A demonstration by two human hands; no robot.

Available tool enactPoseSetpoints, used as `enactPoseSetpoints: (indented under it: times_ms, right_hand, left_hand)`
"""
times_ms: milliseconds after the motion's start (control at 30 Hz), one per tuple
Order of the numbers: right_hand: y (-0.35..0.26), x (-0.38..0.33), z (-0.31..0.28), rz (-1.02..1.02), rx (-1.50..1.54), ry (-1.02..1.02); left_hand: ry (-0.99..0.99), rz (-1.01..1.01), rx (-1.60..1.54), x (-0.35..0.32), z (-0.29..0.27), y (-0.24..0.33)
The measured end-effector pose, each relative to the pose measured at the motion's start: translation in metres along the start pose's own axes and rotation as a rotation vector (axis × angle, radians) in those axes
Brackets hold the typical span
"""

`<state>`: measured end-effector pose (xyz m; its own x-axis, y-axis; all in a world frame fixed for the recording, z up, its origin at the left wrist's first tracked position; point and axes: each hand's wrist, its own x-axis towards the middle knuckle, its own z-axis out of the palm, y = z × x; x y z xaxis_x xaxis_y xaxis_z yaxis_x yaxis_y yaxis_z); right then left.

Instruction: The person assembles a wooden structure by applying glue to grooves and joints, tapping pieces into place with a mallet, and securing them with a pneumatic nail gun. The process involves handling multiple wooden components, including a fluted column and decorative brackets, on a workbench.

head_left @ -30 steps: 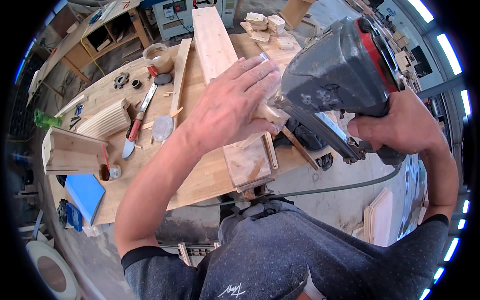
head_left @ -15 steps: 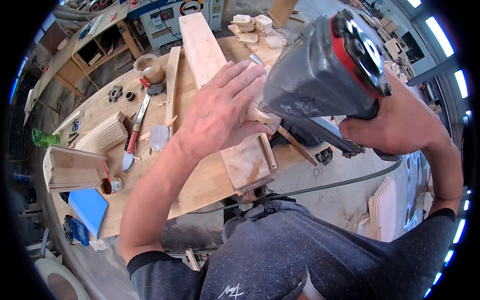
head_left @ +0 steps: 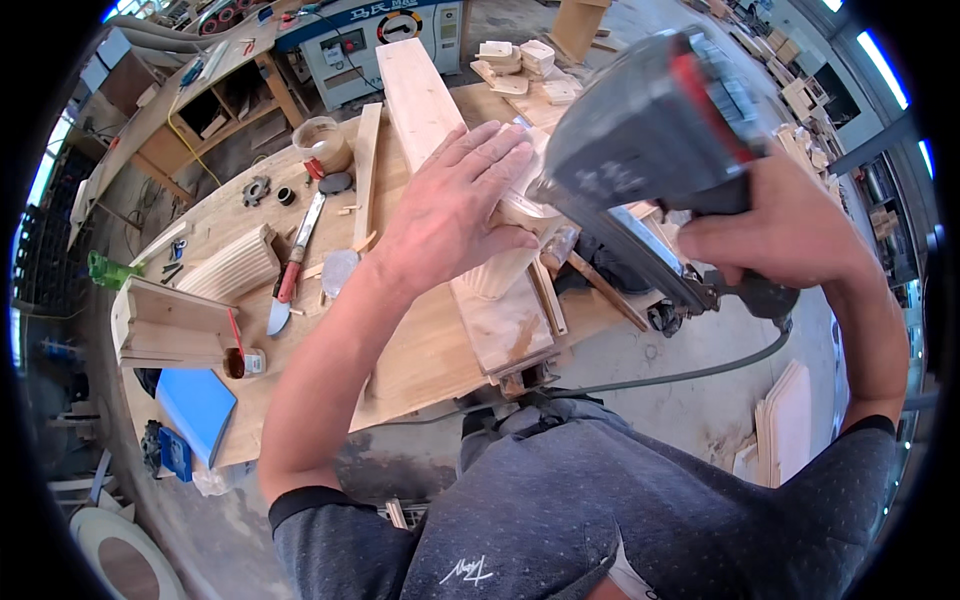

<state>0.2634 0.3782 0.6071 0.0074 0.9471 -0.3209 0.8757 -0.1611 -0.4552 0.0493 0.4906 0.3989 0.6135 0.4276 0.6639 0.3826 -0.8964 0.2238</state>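
Observation:
My right hand [head_left: 800, 235] is wrapped round the handle of a grey pneumatic nail gun [head_left: 645, 135] with a red band. The gun's nose meets or nearly meets a pale shaped wooden piece [head_left: 528, 212]; contact is hard to tell. Across that piece my left hand [head_left: 455, 205] lies flat, fingers stretched out and thumb by its near edge. The hand hides much of the wood. Beneath is a wooden block [head_left: 505, 325] at the workbench's near edge, and a long pale board [head_left: 415, 95] extends away behind the hand.
On the workbench [head_left: 335, 385] lie a red-handled knife [head_left: 290, 275], a glue tub [head_left: 325, 150], a fluted wood piece [head_left: 235, 262] and a blue panel [head_left: 197, 410]. An air hose [head_left: 690, 377] hangs from the gun. Cut wood pieces [head_left: 515, 62] are piled at the far side.
The nail gun has shifted slightly right and blurs with motion, its nose clearer beside the wooden piece. My left hand stays on the wood. The whole view has shifted a little.

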Motion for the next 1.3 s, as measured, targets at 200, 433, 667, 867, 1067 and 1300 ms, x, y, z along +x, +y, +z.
enactPoseSetpoints:
  times_ms: [200, 433, 667, 867, 1067, 1300]
  right_hand:
    - [0.047, 0.002, 0.014, -0.481, 1.034, 0.055]
    - [0.024, 0.005, 0.112, -0.891, 1.421, -0.079]
    - [-0.026, 0.031, 0.246, -0.546, 1.524, -0.553]
    - [-0.013, 0.036, 0.329, -0.493, 0.684, -0.766]
    - [0.041, 0.042, 0.351, -0.607, 0.258, -0.616]
    - [0.092, 0.043, 0.349, -0.337, 0.232, -0.492]
  left_hand:
    - [0.296, -0.097, 0.0, -0.047, -0.026, 0.048]
    - [0.389, -0.195, 0.227, -0.049, -0.059, 0.169]
    - [0.171, -0.763, 0.161, -0.144, -0.078, 0.175]
    - [-0.06, -1.036, 0.266, -0.289, -0.115, 0.166]
    - [-0.19, -1.337, 0.307, -0.452, -0.117, 0.151]
    - [-0.212, -1.589, 0.446, -0.545, -0.1, 0.103]
